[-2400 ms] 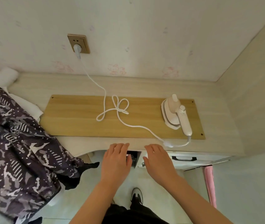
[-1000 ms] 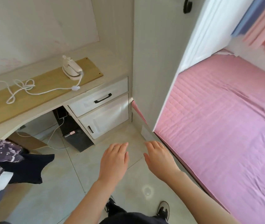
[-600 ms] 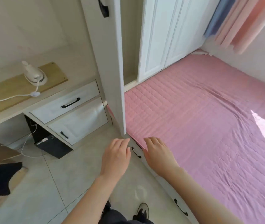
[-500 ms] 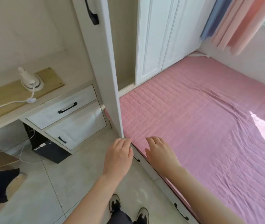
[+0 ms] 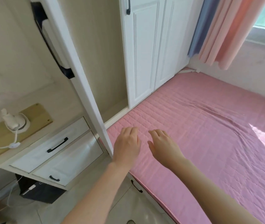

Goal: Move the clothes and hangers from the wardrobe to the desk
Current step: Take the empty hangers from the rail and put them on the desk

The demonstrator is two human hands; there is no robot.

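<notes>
The white wardrobe (image 5: 146, 54) stands straight ahead behind the bed. One door (image 5: 73, 65) with a black handle is swung open toward me, edge-on. The part of the beige interior (image 5: 102, 59) that I can see holds no clothes or hangers. The desk (image 5: 36, 138) lies at the left with a wooden board on top. My left hand (image 5: 127, 146) and my right hand (image 5: 164, 145) hover side by side, palms down and empty, over the near corner of the bed, just right of the open door's edge.
A pink quilted bed (image 5: 209, 135) fills the right side. A white handheld steamer (image 5: 13, 122) with its cord sits on the board. White drawers (image 5: 55, 146) hang under the desk, with a dark box (image 5: 38, 191) below. Pink and blue curtains (image 5: 222, 29) hang by the window.
My view has swung right from the desk to the wardrobe and bed, and I have stepped closer. Both hands stayed empty and now hang over the bed corner instead of the floor.
</notes>
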